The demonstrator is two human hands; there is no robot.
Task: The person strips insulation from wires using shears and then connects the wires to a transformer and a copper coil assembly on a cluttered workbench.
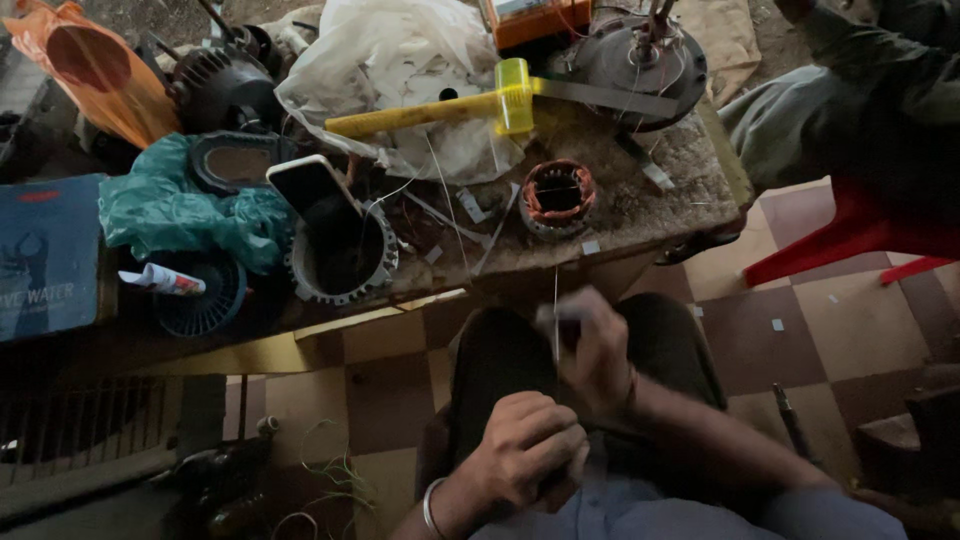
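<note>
Left hand (525, 450): near, low over the lap, fingers curled shut; whether it clamps anything cannot be told. Right hand (590, 345): blurred, just beyond it, fingers pinched together on a thin pale strip (556, 315) rising toward the workbench (640, 205). On the bench: copper-wound stator (557, 193) straight ahead; empty motor housing (340, 255) to its left; yellow mallet (470, 108) farther back; phone (305, 182); teal bag (170, 205).
</note>
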